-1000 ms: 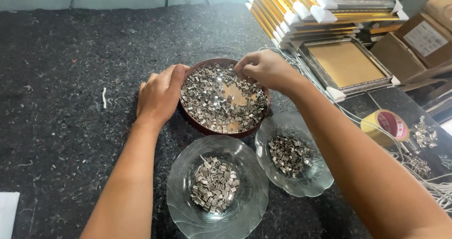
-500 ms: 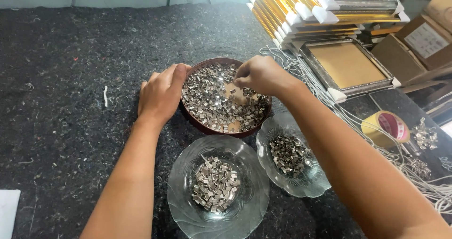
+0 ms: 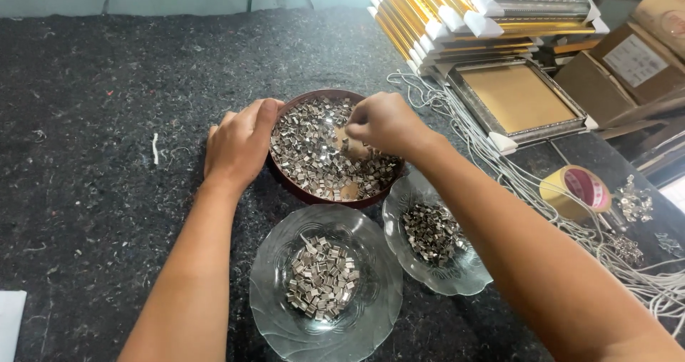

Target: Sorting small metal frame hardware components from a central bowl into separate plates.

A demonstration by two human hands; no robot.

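A dark, speckled felt-covered tabletop (image 3: 93, 155) carries all items. At the far right edge, a stack of gold and silver picture frames (image 3: 485, 19) with white corner guards leans in a row; one silver frame (image 3: 517, 98) lies flat beside it, with brown cardboard boxes (image 3: 628, 69) further right. Loose white cord (image 3: 571, 226) trails along the right side, passing a roll of yellowish tape (image 3: 574, 191).

At centre stands a dark red round bowl (image 3: 314, 194), filled with small silver metal clips (image 3: 307, 148). Nearer the viewer are two clear glass dishes: the larger dish (image 3: 275, 312) on the left, the smaller dish (image 3: 464, 280) on the right, each holding a modest heap of the same clips.

The left hand (image 3: 239, 144) rests against the red bowl's left rim, fingers curled over the edge, steadying it. The right hand (image 3: 385, 123) is inside the bowl, fingertips pinched together down among the clips; whether a clip is actually gripped cannot be told.
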